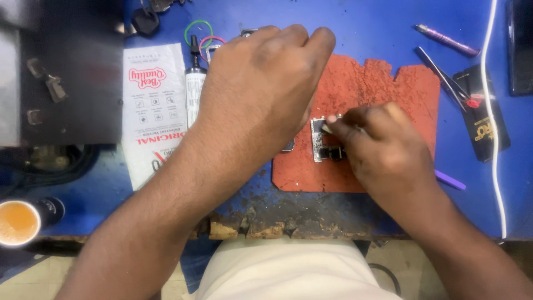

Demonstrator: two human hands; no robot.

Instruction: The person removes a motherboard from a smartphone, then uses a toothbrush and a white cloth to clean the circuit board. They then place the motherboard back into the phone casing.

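A small, flat circuit board (321, 140) lies on a rough, crumbly red mat (377, 89) with ragged edges. The right hand (383, 150) pinches a thin tool (327, 126) against the board, fingers closed tight on it. The left hand (266, 83) arches over the mat's left edge, fingers curled down; what they hold cannot be told. The blue table (355, 28) is worn and chipped along its front edge. At the left, a cup (18, 222) holds an orange-brown drink.
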